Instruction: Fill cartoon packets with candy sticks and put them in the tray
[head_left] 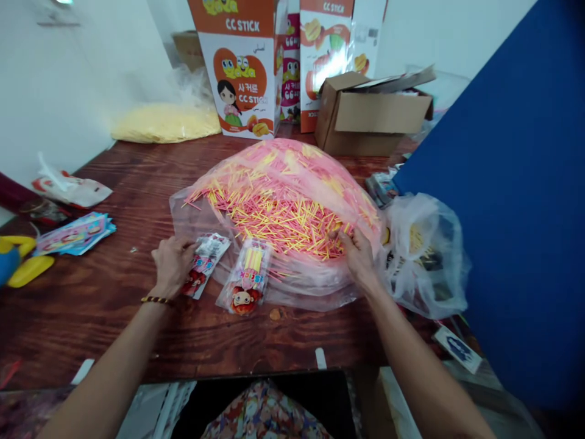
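A large clear bag (pixel 315 280) lies open towards me, heaped with thin pink and yellow sticks (pixel 278 222). My right hand (pixel 360 253) reaches into the bag's right side, its fingers closed among the sticks; some fingertips are hidden there. At the bag's left edge, my left hand (pixel 172 262) pinches the side of a flat printed packet (pixel 208 259) with silvery and red parts. To the right of that packet lies a clear printed packet (pixel 247 280) with a red-haired cartoon figure, and pink and yellow sticks show inside it.
Tall printed cartons (pixel 244 79) and an open cardboard box (pixel 375 116) stand at the back. A yellow-filled bag (pixel 167 124) lies back left. Blue-pink packets (pixel 77 233) and scissors with yellow handles (pixel 30 268) are at left. A white plastic bag (pixel 429 274) sits right, beside a blue panel (pixel 516 201).
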Tool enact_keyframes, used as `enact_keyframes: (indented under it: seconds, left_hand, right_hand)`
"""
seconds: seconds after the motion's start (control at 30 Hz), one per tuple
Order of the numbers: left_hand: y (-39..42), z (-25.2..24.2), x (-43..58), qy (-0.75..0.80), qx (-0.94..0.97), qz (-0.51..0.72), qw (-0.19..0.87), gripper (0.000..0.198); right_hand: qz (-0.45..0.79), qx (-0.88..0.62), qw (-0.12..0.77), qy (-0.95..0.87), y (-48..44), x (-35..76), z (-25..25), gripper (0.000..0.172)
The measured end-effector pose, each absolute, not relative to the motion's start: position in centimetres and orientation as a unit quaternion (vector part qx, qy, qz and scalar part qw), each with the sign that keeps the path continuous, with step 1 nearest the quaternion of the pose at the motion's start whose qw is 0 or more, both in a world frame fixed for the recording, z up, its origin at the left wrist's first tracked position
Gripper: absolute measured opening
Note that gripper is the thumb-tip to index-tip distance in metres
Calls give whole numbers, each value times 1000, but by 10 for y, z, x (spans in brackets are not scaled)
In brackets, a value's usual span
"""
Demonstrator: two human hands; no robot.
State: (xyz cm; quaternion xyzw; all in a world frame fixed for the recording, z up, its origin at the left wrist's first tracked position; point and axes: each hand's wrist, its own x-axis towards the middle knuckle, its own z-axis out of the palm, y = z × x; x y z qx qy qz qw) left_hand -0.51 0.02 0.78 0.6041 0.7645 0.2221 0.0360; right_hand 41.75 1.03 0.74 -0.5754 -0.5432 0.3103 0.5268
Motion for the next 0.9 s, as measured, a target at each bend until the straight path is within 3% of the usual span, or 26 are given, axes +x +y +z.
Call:
enact_keyframes:
  seconds: [0.1,0.23,0.43,0.67,0.9]
  left_hand:
    - [-4,16,-6,746,573,320,117,20]
    - [-11,41,3,721,477,451,222,16]
    - [-34,84,39,621,367,543,430,30]
    - [-56,83,107,567,436,471,516,26]
    - [-54,77,140,503,535,379,563,22]
  right_hand:
    - [388,-514,580,-499,8,411,14,31]
    - [477,-459,588,-466,5,407,19,34]
    - [431,-515,522,-526,-5,406,2,27]
    - [442,-506,494,-552,-13,392,24,27]
    - [374,-413,378,-739,-31,352,84,14]
